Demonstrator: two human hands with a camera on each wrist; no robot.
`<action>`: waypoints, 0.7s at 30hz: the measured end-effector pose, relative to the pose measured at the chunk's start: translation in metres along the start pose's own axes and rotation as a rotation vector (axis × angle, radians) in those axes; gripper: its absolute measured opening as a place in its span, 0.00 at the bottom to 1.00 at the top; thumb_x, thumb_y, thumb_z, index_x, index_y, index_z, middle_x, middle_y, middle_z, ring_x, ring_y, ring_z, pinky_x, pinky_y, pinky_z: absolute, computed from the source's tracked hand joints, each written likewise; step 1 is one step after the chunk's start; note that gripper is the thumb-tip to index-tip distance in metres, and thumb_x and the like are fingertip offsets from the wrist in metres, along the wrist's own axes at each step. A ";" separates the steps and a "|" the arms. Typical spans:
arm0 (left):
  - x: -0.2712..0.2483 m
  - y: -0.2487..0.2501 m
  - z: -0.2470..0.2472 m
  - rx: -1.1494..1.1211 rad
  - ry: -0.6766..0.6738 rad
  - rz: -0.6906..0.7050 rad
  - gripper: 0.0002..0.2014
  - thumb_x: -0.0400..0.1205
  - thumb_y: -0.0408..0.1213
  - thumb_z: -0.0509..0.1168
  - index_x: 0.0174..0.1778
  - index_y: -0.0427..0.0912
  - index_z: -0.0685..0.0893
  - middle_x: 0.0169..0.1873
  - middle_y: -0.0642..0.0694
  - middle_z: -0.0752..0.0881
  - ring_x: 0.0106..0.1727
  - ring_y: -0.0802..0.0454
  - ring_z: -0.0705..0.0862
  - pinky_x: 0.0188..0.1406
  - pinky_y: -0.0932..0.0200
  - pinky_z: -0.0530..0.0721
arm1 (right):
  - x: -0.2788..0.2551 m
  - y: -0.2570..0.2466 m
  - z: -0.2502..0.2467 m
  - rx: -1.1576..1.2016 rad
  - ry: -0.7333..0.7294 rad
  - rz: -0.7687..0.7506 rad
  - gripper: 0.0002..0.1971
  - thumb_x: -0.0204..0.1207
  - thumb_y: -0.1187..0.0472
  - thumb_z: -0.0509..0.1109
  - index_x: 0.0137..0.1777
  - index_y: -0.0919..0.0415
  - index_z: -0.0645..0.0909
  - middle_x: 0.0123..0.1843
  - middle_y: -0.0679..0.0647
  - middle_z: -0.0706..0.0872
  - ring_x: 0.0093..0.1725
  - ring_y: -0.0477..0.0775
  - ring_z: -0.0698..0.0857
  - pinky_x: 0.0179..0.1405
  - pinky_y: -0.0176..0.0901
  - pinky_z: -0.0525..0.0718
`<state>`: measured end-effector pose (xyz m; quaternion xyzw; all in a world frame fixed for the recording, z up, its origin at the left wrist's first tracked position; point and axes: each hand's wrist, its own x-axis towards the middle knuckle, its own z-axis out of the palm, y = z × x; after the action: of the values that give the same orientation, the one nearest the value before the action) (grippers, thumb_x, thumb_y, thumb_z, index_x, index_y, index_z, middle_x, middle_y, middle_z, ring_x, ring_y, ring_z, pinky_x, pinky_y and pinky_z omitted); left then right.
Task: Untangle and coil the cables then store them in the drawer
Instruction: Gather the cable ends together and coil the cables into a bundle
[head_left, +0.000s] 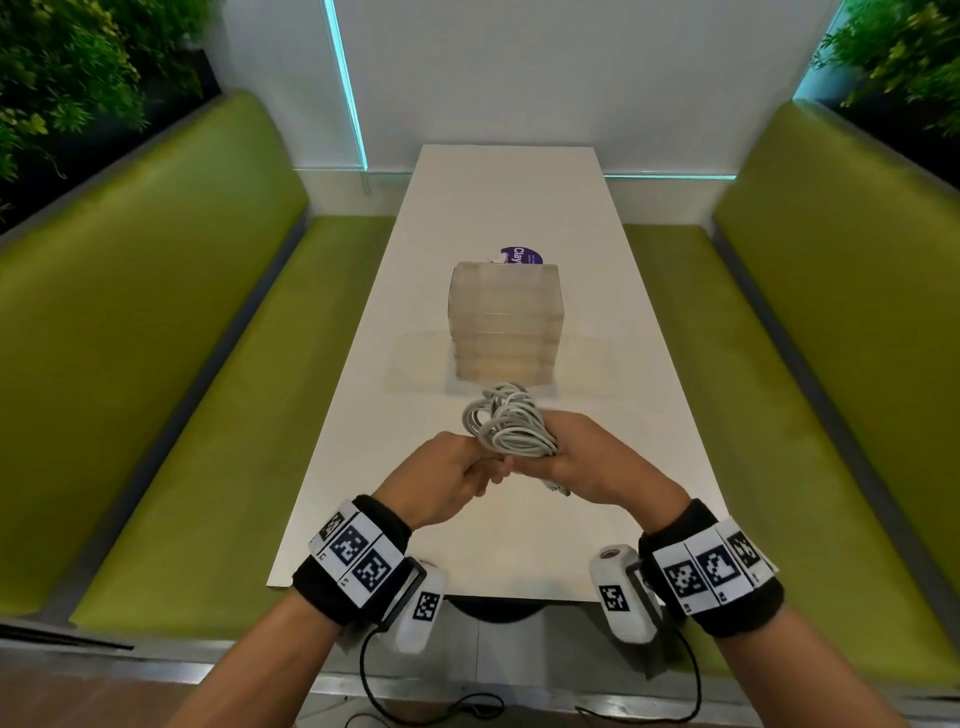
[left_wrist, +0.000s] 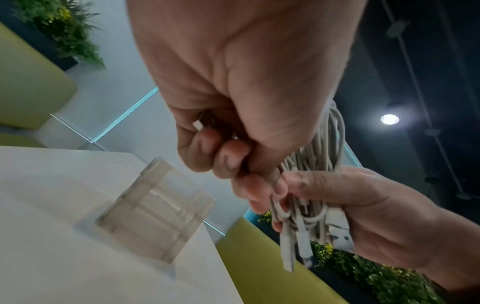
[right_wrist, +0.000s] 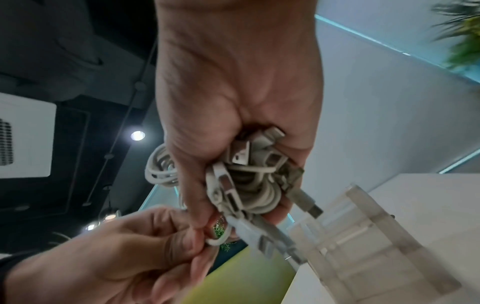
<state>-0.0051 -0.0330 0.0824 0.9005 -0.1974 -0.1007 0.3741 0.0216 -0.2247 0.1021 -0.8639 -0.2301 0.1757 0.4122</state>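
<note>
Your right hand (head_left: 582, 457) is wrapped tight around the bunch of cables (head_left: 506, 423), and it holds them up in the air over the table (head_left: 613, 291), just in front of the drawer box (head_left: 506, 322). Your left hand (head_left: 449, 475) pinches one loose loop at the bottom of the bunch.

To do this part well, I think you should keep the right hand firm but not squeezing hard, so one cable can slide out. Pull the loop slowly with the left hand. Follow it to its plug (right_wrist: 240, 155) and feed the plug back through any knot. Do not yank, or the knot may get tighter.

The cables are thin, bendy and pale grey-white. Many loops stick out above your right hand, and several plugs hang down below it. They look mixed up, not neat. The drawer box is see-through plastic, and its drawers look closed.
</note>
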 end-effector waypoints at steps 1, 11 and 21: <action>0.000 0.001 0.000 -0.008 -0.010 0.000 0.14 0.82 0.32 0.58 0.35 0.54 0.79 0.29 0.49 0.84 0.29 0.60 0.80 0.39 0.65 0.80 | 0.000 0.000 0.000 -0.009 -0.005 0.005 0.13 0.74 0.49 0.74 0.54 0.54 0.82 0.53 0.49 0.81 0.40 0.54 0.84 0.34 0.46 0.86; 0.005 0.007 -0.011 -0.119 0.001 -0.136 0.03 0.78 0.35 0.71 0.43 0.46 0.90 0.29 0.55 0.86 0.25 0.67 0.79 0.30 0.75 0.74 | -0.008 0.006 0.005 0.055 -0.044 0.117 0.06 0.74 0.55 0.74 0.43 0.47 0.78 0.30 0.45 0.82 0.21 0.37 0.77 0.24 0.32 0.75; 0.009 0.012 -0.011 -0.597 0.349 -0.250 0.25 0.64 0.27 0.80 0.54 0.36 0.78 0.30 0.41 0.86 0.27 0.45 0.87 0.34 0.49 0.88 | -0.006 0.005 0.022 0.308 0.102 0.122 0.04 0.72 0.58 0.76 0.44 0.56 0.85 0.29 0.53 0.82 0.25 0.50 0.77 0.24 0.43 0.75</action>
<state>0.0034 -0.0373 0.0982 0.7724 0.0190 -0.0435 0.6334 0.0068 -0.2163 0.0856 -0.8105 -0.1265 0.1894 0.5397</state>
